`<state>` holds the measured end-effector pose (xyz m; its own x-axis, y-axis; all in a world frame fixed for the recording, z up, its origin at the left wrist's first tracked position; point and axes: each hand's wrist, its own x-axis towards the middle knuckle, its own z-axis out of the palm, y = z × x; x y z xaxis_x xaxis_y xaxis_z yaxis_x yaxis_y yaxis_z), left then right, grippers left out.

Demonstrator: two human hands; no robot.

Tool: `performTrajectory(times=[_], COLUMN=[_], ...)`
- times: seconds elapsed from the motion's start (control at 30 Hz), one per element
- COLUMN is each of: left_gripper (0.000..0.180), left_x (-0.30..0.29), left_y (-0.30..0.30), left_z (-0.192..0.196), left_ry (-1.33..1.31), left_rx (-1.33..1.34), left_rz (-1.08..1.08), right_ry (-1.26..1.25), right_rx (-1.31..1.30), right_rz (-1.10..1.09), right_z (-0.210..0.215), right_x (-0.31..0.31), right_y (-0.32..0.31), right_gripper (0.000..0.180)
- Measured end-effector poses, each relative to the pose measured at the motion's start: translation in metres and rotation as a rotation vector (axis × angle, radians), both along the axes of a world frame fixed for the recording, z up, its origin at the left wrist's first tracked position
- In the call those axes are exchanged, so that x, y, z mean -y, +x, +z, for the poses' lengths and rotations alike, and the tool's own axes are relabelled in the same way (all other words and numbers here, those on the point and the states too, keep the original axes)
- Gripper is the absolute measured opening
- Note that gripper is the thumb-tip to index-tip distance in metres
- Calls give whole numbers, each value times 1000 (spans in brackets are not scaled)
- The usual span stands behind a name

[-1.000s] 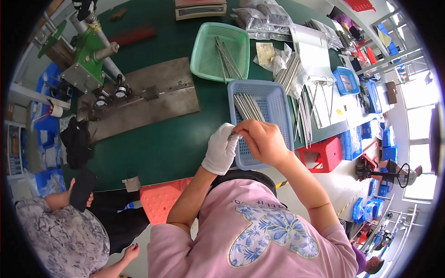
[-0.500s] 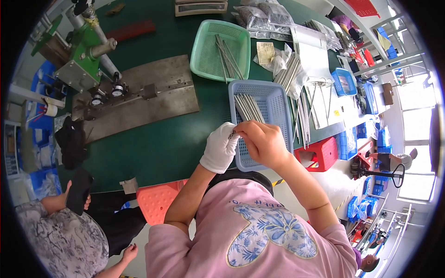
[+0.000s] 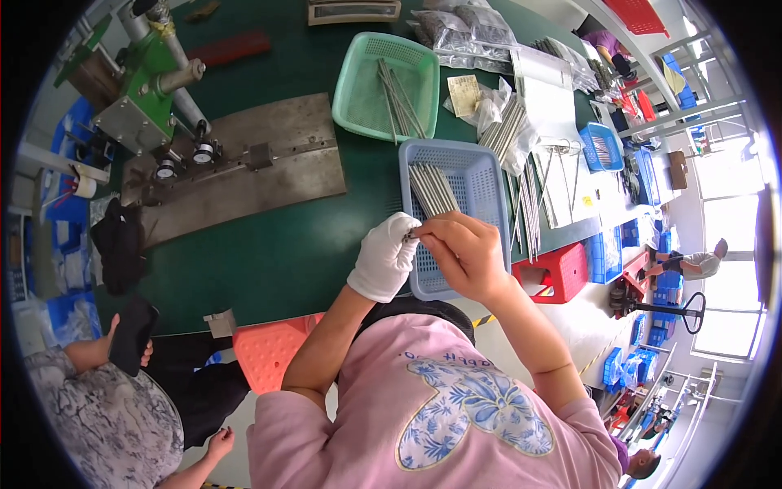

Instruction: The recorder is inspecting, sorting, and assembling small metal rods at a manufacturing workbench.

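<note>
My left hand (image 3: 383, 259), in a white glove, is closed in a fist around small grey metal pieces (image 3: 410, 235); only their ends show at the thumb side. Bare, my right hand (image 3: 468, 254) meets it there, thumb and forefinger pinched together at those ends. What the right fingertips hold is too small to make out. Both hands are above the near part of a blue-grey plastic basket (image 3: 498, 204). Inside that basket, at its left side, lies a bundle of thin metal rods (image 3: 432, 189).
A green basket (image 3: 346, 104) with a few rods stands beyond. To the left are a metal plate (image 3: 301, 175) and a green press fixture (image 3: 134, 122) with dial gauges. More rods (image 3: 528, 208) lie right of the basket. A seated person (image 3: 114, 407) holds a dark object (image 3: 134, 336) at left.
My hands stay together at the same spot, with only slight finger movement. The whole view has shifted a little. In the background, the person by the pallet jack has changed posture.
</note>
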<state>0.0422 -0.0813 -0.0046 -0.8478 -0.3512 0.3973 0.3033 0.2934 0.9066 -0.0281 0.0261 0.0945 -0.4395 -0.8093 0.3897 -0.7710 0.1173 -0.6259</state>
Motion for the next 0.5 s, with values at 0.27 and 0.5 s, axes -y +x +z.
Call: performTrajectory(times=[0.27, 0.5], left_gripper=[10, 10], left_x=[1, 1], left_y=[1, 0], left_z=[3, -1], left_ry=[8, -2], left_rx=[-8, -30], left_rz=[-23, -3], right_ry=[-42, -4], right_rx=[12, -133], right_rz=[-52, -17], right_z=[-5, -2], right_x=[2, 3], right_y=[3, 2], right_gripper=[7, 10])
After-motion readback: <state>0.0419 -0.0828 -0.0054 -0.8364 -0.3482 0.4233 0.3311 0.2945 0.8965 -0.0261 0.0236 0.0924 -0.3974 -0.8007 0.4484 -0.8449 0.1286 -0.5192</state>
